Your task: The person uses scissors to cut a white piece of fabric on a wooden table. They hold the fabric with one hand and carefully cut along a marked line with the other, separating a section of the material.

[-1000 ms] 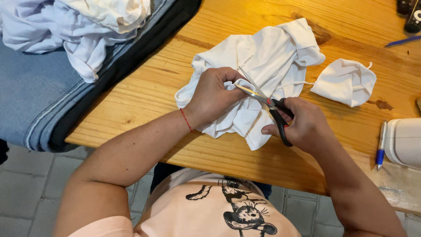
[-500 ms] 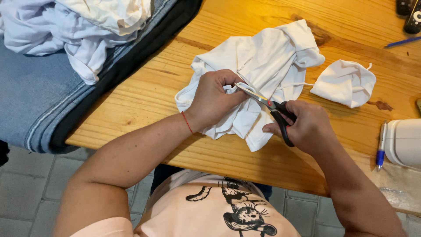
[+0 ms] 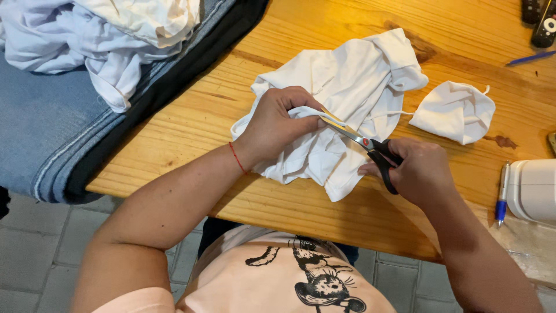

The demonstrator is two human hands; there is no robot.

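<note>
lying across the top left is the biggest thing, a blue denim cloth with a dark edge, and it hangs over the side of the wooden bench. a heap of white clothes sits on top of the denim.

in the middle of the bench is a crumpled white cloth. this is the thing the hands are busy with. it lies flat on the wood, bunched up in folds, with its near end close to the bench edge.

to the right of it, just beside it, lies a smaller white cloth piece with a thin string.

a white machine peeks in at the right edge.

the left hand is on the white cloth. its grip is closed, with the fingers curled tight around a pinched-up fold of the cloth. a thin red string goes around that wrist.

the right hand has the scissors. its grip is closed around the black handles, with fingers through the loops. the blades point left and up, and are only a little bit apart, with their tips at the fold that the left hand pinches.

a blue pen lies between the right hand and the machine. another blue pen lies far back, near two dark remote controls.
</note>
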